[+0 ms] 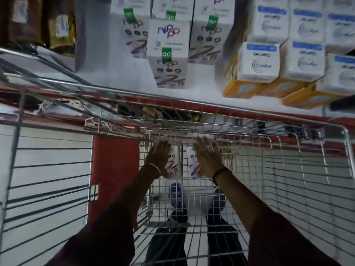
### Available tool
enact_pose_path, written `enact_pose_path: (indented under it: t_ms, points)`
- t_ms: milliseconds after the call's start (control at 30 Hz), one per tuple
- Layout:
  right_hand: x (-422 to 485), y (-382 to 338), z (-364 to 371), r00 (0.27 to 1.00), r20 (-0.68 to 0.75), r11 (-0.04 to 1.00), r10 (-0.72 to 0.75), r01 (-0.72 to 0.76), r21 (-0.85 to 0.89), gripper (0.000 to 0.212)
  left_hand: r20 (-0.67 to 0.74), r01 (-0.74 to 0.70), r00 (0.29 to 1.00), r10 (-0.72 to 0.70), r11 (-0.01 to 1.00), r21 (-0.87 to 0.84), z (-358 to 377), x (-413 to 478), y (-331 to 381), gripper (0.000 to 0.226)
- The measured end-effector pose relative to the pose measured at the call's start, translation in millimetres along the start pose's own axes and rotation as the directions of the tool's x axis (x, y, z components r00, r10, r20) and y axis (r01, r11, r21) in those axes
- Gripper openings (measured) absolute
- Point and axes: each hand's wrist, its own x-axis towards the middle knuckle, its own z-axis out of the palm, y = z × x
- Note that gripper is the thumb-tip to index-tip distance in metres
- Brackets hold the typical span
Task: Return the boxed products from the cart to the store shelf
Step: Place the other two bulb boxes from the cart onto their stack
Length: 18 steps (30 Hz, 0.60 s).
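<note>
Boxes: two white ones stand side by side at the far end of the cart [288,150], the left box [173,164] and the right box [193,162], both printed like the stock on the shelf [119,81] above the cart. Left hand [157,158] is flat and open against the outer side of the left box, fingers straight. Right hand [208,160] is likewise open on the outer side of the right box. Neither grip has closed; it looks like the palms are about to squeeze the pair together, though real contact is hard to confirm. Step: pickup from the cart, lift not started. Next move calls for pressing both palms inward, raising the pair over the cart's far rim, and setting them by the matching shelf boxes [167,52] just beyond the cart. Yellow-bottomed boxes [257,62] sit right of those.
</note>
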Motion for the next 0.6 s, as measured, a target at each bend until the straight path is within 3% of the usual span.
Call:
enact_pose_path:
  t_ms: [200, 333, 467, 600]
  points:
    - [-20, -3, 7, 0.987, -0.156, 0.999, -0.046, 0.042, -0.029, 0.106, -0.217, -0.045, 0.976, 0.034, 0.998, -0.045, -3, -23, 13, 0.096]
    - [-41, -5, 16, 0.98, -0.198, 0.999, -0.037, 0.03, -0.038, 0.079, -0.223, -0.076, 0.973, 0.058, 0.994, -0.074, -5, -39, 21, 0.083]
    - [-58, -7, 12, 0.983, -0.175, 0.997, -0.049, 0.059, 0.055, 0.076, -0.189, -0.06, 0.981, 0.041, 0.993, -0.099, -11, -57, 24, 0.067]
    - [-81, -11, -9, 0.974, -0.223, 0.997, -0.051, 0.064, 0.05, 0.076, -0.154, -0.028, 0.988, 0.006, 0.99, -0.139, -37, -86, 31, 0.082]
